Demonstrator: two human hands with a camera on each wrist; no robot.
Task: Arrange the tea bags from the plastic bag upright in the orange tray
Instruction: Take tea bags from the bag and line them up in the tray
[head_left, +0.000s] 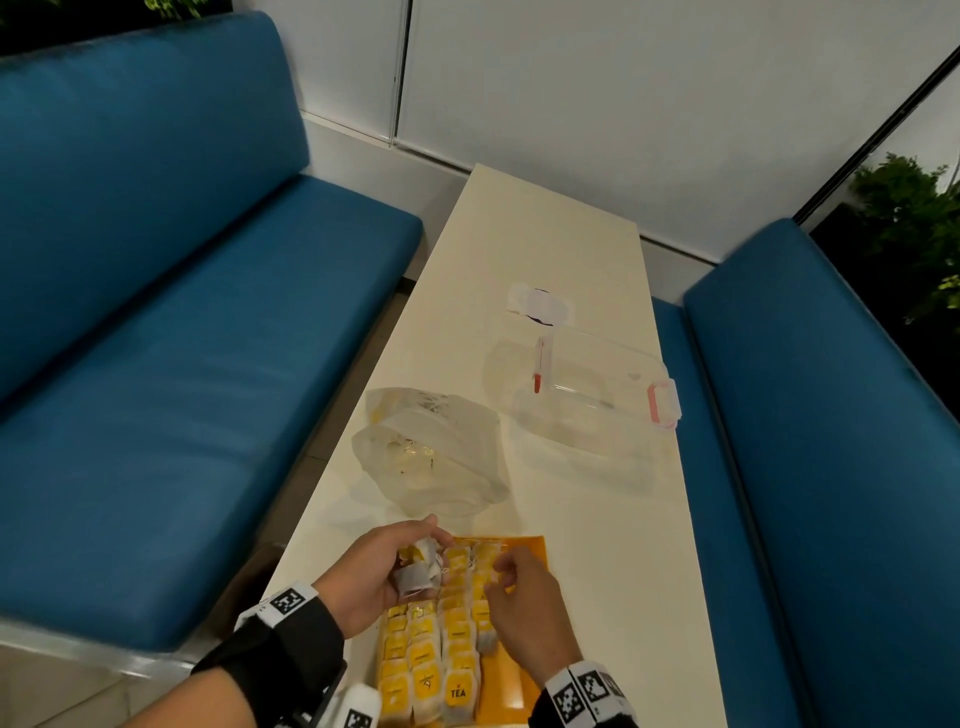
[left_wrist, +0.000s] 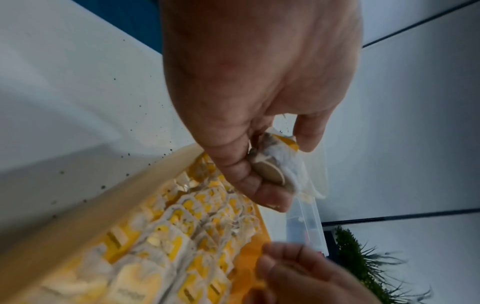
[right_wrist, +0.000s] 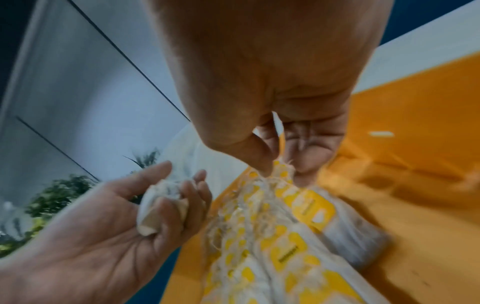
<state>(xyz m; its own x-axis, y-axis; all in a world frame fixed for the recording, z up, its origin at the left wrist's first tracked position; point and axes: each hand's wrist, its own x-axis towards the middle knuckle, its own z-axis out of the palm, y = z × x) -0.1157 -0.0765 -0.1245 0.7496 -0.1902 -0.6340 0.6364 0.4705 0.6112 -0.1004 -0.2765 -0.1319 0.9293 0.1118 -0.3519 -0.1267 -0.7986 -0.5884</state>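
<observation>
An orange tray (head_left: 535, 545) lies at the table's near end, with several yellow-tagged tea bags (head_left: 431, 670) standing in rows along its left side. My left hand (head_left: 387, 566) hovers over the tray's far left corner and grips a small bunch of white tea bags (head_left: 418, 564) (left_wrist: 278, 164) (right_wrist: 161, 203). My right hand (head_left: 519, 587) is over the rows and pinches the top of one tea bag (right_wrist: 281, 171) between thumb and fingers. The crumpled clear plastic bag (head_left: 431, 452) lies just beyond the tray, with a few yellow tags showing through it.
An open clear plastic container (head_left: 597, 395) with pink latches stands beyond the bag at the right. A white paper scrap (head_left: 540, 304) lies farther back. Blue bench seats (head_left: 182, 364) flank the narrow white table (head_left: 587, 519). The tray's right half (right_wrist: 405, 144) holds no bags.
</observation>
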